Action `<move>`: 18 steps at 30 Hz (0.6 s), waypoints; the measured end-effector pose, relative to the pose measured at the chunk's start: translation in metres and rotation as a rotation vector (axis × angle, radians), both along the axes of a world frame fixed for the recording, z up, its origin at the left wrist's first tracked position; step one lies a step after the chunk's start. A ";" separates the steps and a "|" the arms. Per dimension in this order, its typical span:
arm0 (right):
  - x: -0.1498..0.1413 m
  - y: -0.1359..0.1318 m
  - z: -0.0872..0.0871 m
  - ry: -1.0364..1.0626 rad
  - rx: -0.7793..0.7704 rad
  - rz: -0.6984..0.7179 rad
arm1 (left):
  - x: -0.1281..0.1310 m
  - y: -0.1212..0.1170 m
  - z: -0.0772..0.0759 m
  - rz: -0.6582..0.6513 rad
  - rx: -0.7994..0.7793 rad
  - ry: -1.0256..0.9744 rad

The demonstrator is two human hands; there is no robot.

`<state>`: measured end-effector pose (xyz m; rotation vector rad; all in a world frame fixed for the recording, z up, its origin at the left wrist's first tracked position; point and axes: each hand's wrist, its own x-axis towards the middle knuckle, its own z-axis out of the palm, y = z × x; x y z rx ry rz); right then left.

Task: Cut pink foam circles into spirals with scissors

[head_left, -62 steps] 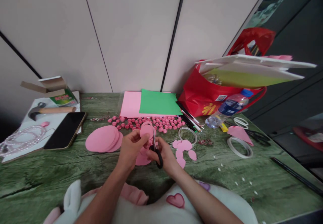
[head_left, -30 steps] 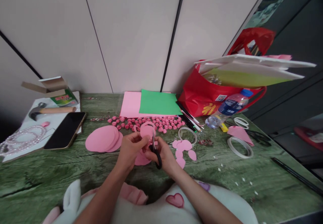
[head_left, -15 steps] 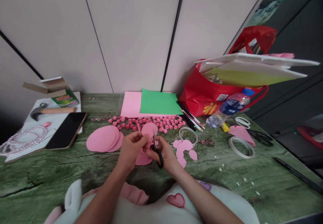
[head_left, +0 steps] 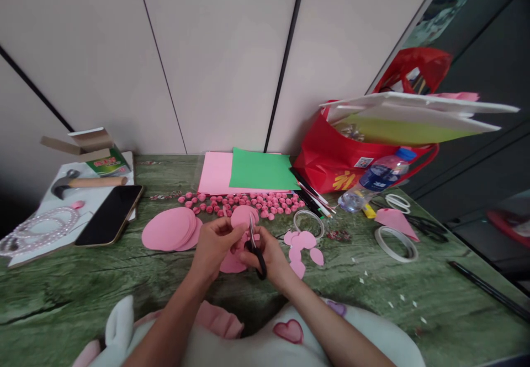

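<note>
My left hand pinches a round piece of pink paper between thumb and fingers. Black-handled scissors are in my right hand, their blades pointing up at the paper's right edge. A narrow curling strip hangs at the piece's far side. Beneath my hands lies more pink paper, partly covered by them. Just left is a stack of pink paper ovals; right of my hands are several small pink paper cutouts. Rows of small pink rolled paper roses lie beyond.
Pink and green paper sheets lie by the wall. A red bag and a water bottle stand back right, near rolls of tape. At left are a phone, a hammer and a bead string. A plush toy is in front.
The pink paper has turned a little in my left hand, and the strip along its edge has shifted. The scissors' blades have opened and closed slightly at the paper. Both hands stay in place.
</note>
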<state>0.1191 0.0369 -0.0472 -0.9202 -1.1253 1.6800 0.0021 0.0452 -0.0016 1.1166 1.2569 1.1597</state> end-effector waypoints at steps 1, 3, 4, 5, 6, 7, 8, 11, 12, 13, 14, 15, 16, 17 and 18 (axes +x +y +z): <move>0.000 0.000 0.001 0.000 0.006 -0.004 | -0.001 0.000 0.000 -0.014 -0.016 0.008; 0.001 0.000 0.002 -0.012 0.017 -0.006 | -0.002 0.001 0.000 -0.034 -0.032 0.018; 0.002 0.000 0.003 -0.015 0.020 -0.004 | -0.002 0.001 0.000 -0.037 -0.033 0.016; 0.002 0.000 0.002 -0.014 0.021 0.000 | -0.002 0.001 0.000 -0.037 -0.033 0.010; 0.002 0.000 0.002 -0.010 0.023 0.003 | -0.002 0.001 0.000 -0.035 -0.034 0.001; 0.003 0.000 0.002 -0.002 0.026 0.005 | -0.002 0.001 0.000 -0.034 -0.036 -0.007; 0.003 -0.001 0.001 0.005 0.028 0.004 | -0.002 0.001 0.000 -0.031 -0.037 -0.014; 0.003 -0.001 0.000 0.010 0.021 -0.002 | -0.001 0.001 -0.001 -0.007 -0.042 -0.038; 0.002 -0.001 0.000 0.008 0.016 -0.004 | -0.001 0.001 -0.001 0.002 -0.042 -0.049; 0.002 -0.001 0.000 0.007 0.012 -0.007 | -0.002 0.001 -0.001 0.009 -0.041 -0.060; 0.002 0.000 0.000 0.005 0.011 -0.011 | -0.002 0.001 -0.002 0.011 -0.040 -0.069; 0.002 0.000 0.001 0.001 0.011 -0.014 | -0.002 0.001 -0.002 0.010 -0.038 -0.075; 0.002 0.000 0.001 -0.006 0.012 -0.016 | -0.002 0.001 -0.003 0.007 -0.034 -0.079; 0.002 0.000 0.002 -0.015 0.010 -0.017 | -0.002 0.001 -0.003 0.002 -0.031 -0.078; 0.002 0.000 0.002 -0.025 0.006 -0.018 | -0.002 0.001 -0.003 -0.004 -0.027 -0.076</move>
